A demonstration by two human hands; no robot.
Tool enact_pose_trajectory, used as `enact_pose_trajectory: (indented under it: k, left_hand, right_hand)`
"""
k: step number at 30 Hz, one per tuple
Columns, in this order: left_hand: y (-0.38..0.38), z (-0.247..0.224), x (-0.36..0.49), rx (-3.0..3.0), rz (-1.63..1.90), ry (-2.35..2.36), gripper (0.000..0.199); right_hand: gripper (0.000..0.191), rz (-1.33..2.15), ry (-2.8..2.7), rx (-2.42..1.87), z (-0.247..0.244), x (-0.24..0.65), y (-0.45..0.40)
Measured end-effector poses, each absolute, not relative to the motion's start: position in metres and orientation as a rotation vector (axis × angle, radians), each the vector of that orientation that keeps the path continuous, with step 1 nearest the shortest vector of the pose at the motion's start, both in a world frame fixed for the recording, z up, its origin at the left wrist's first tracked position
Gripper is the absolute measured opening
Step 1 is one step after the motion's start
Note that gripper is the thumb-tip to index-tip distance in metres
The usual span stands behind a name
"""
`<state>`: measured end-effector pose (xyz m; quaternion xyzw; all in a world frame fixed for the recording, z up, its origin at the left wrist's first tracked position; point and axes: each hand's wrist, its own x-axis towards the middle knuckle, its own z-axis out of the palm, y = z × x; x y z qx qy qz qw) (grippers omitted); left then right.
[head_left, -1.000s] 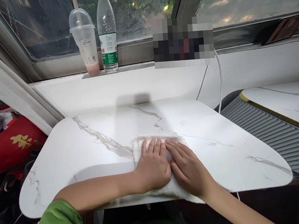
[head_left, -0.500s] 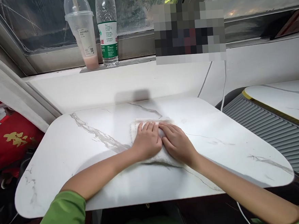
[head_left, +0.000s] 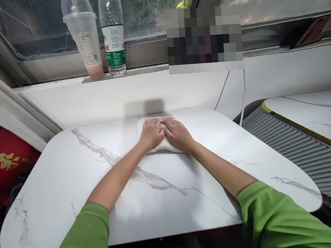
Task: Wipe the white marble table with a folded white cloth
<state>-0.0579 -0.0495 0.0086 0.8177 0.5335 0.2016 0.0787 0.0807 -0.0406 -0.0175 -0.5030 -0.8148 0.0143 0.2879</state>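
A folded white cloth [head_left: 167, 147] lies on the far middle part of a white marbled table [head_left: 81, 182], close to the wall. On its left half rests my left hand [head_left: 152, 133], fingers close together and curled over it. My right hand [head_left: 178, 134] bears on the right half in the same way, its fingers almost meeting those of the left. Both hands hold the cloth against the tabletop. The fingertips and the cloth's underside are partly hidden.
On the window ledge stand a plastic drink cup [head_left: 88, 46] and a water bottle [head_left: 115, 48]. White cables [head_left: 242, 92] hang down the wall. At the left is a red bag [head_left: 9, 161]; at the right, a grey ribbed surface [head_left: 286, 149] beside another white tabletop [head_left: 308, 108].
Both hands have slid the cloth away from me, toward the wall, and slightly left. My arms are stretched further over the table. The view has shifted a little.
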Motion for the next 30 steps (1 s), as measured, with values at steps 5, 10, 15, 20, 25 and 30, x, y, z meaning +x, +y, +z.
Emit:
enact_pose_trajectory:
  k: [5, 10, 15, 20, 25, 30]
  left_hand:
    - [-0.027, 0.007, -0.06, 2.403, 0.667, 1.642, 0.03]
    - [-0.003, 0.004, -0.062, 2.393, 0.708, 1.699, 0.028]
    - [0.013, 0.002, -0.063, 2.395, 0.715, 1.702, 0.03]
    - [0.014, 0.002, -0.063, 2.421, 0.735, 1.714, 0.028]
    - [0.004, 0.003, -0.062, 2.431, 0.716, 1.755, 0.031]
    - [-0.019, 0.004, -0.063, 2.398, 0.663, 1.776, 0.036]
  right_hand:
    - [0.037, 0.077, -2.183, -1.341, -0.016, 0.079, -0.013]
    - [0.037, 0.096, -2.185, -1.349, -0.015, 0.074, 0.01]
    - [0.038, 0.131, -2.17, -1.405, -0.011, 0.07, 0.023]
    - [0.036, 0.128, -2.164, -1.4, -0.01, 0.071, 0.024]
    - [0.039, 0.105, -2.169, -1.408, -0.012, 0.072, 0.014]
    - [0.043, 0.086, -2.191, -1.428, -0.013, 0.073, -0.004]
